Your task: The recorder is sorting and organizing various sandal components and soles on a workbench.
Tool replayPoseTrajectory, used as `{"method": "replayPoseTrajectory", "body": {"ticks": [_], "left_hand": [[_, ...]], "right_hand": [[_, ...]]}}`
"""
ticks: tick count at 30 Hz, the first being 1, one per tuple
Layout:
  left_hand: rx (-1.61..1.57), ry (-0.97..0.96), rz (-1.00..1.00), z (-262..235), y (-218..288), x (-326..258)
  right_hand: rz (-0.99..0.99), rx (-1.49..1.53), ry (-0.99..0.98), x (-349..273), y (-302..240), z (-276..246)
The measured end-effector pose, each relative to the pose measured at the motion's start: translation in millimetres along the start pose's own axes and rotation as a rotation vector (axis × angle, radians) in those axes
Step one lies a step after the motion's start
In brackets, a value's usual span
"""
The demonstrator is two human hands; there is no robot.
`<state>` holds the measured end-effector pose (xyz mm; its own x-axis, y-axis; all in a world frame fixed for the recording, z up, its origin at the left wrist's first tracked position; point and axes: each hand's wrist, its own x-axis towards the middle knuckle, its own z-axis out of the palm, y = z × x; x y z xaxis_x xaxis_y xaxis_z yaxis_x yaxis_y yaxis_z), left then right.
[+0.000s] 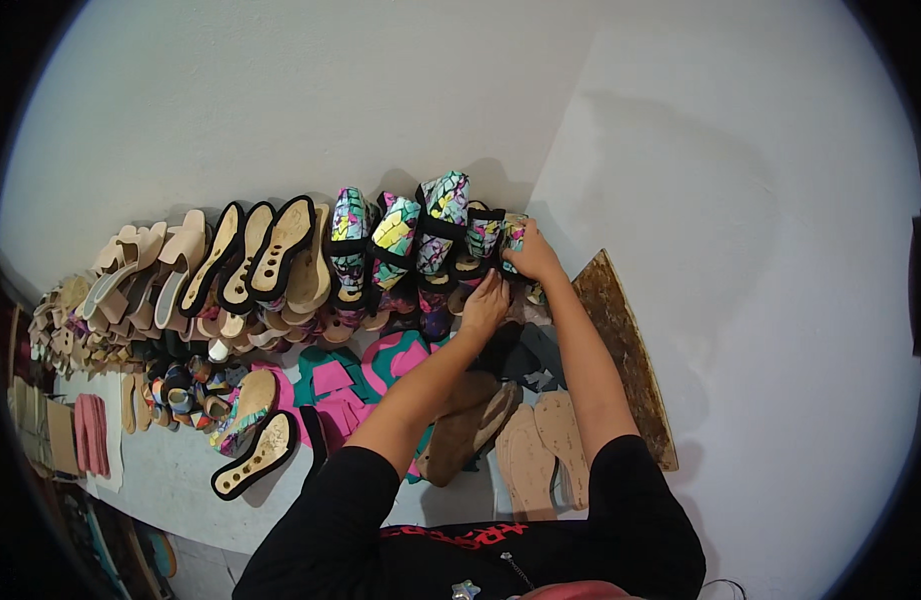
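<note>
At the right end of the row of footwear, my right hand (537,255) is closed round a sandal (514,228) with a multicoloured patterned strap. My left hand (488,303) rests against the lower part of the same pile, its visible fingers stretched out and close together. Immediately left of it stand several sandals (445,205) with similar bright straps and black edging. Both hands partly cover the pile, so what lies under the fingers is hidden.
Black-edged soles (283,248) and beige slide sandals (186,250) continue the row leftward along the wall. Pink and teal cut pieces (333,377), a loose sole (253,458) and tan soles (528,462) lie on the table. A brown board (629,355) leans at the right.
</note>
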<state>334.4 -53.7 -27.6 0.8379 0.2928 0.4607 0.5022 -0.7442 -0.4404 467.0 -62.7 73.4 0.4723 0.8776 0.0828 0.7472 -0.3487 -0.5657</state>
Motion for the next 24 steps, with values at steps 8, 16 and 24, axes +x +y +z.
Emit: {"method": "replayPoseTrajectory", "body": {"ticks": [8, 16, 24], "left_hand": [[-0.044, -0.049, 0.060, -29, -18, -7], [-0.034, 0.050, 0.086, -48, -50, -17], [-0.334, 0.100, 0.176, -62, -65, -20]], "right_hand": [[0.175, -0.028, 0.122, -2, -8, 20], [0.189, -0.043, -0.286, 3, 15, 23], [0.465, -0.137, -0.093, -17, -20, 36]]}}
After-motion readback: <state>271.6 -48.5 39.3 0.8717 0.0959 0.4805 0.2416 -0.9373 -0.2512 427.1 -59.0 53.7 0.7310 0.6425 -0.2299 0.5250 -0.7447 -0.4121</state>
